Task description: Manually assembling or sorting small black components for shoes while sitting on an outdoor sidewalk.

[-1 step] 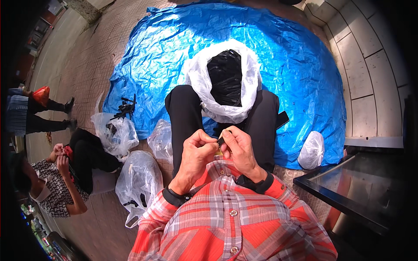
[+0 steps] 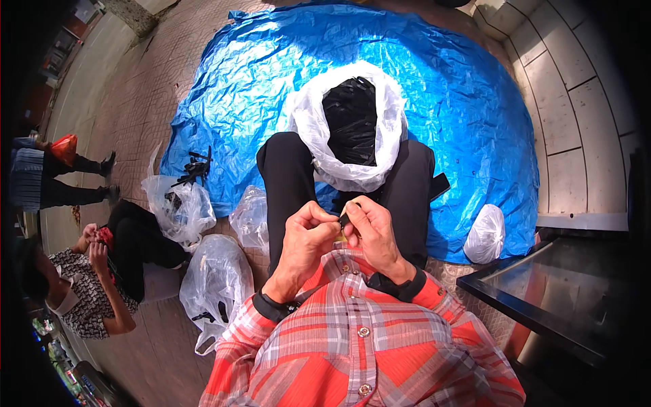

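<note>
I see from afar that the L hand (image 2: 305,241) and R hand (image 2: 374,234) meet over the person's lap, both w/ fingers grasping a small black piece (image 2: 344,220): R thumb and fingers hold it, L fingertips pinch its L end. I can't tell its full shape b/c the fingers hide most of it. I think it's held low and close to the chest so it's easy to see and steady w/ two hands. Just past the hands, a white bag (image 2: 308,125) sits open btwn the dark legs (image 2: 288,176), full of black strips (image 2: 349,122); prob there so the knees prop it and it's quick to reach. A blue sheet (image 2: 230,102) lies under and past it, all crinkly, maybe so stuff stays clean. I see loose black bits (image 2: 196,166) at its L edge, near some clear bags (image 2: 215,275), and a white tied bag (image 2: 485,234) on the R side. Round it is brick-like paving (image 2: 146,88), w/ pale tiles (image 2: 556,102) to the R and a dark-framed glass panel (image 2: 542,292) close by. Sun makes the sheet shine. Off L, a co-worker (image 2: 88,292) sits w/ a red thing (image 2: 105,236) in hand.
</note>
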A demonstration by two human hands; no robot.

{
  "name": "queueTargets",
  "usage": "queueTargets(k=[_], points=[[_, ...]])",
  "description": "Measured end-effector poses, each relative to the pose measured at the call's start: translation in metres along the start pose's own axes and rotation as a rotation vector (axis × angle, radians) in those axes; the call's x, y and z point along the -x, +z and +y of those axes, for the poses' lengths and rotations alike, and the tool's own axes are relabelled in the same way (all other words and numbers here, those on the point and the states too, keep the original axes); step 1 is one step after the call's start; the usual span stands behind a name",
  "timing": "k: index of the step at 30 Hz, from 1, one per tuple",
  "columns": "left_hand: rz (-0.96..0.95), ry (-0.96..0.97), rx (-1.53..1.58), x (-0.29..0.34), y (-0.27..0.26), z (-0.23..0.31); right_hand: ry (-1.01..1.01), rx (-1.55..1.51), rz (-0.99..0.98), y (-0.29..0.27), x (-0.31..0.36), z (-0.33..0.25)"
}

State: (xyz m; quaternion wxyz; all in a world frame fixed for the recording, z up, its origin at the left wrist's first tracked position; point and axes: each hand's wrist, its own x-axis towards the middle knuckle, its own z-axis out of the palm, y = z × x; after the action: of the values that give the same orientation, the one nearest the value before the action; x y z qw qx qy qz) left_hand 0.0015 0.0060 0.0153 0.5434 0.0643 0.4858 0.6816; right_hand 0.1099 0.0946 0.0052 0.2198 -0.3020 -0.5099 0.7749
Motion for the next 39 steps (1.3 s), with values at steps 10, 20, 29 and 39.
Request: queueTargets(k=[10,20,29,39], points=[[-0.056,-0.080,0.013,0.000,-0.008,0.000,-0.005,0.108,-0.025,-0.002,0.002,-0.008],[0.007,-0.079,-0.059,0.002,-0.007,-0.001,-0.155,0.369,-0.005,-0.002,0.001,-0.006],[0.028,-0.111,-0.062,0.001,-0.007,-0.001,-0.128,0.380,-0.020,-0.003,0.001,-0.007],[0.025,-0.173,-0.033,0.004,-0.004,0.002,-0.133,0.382,-0.027,-0.004,0.002,-0.007]])
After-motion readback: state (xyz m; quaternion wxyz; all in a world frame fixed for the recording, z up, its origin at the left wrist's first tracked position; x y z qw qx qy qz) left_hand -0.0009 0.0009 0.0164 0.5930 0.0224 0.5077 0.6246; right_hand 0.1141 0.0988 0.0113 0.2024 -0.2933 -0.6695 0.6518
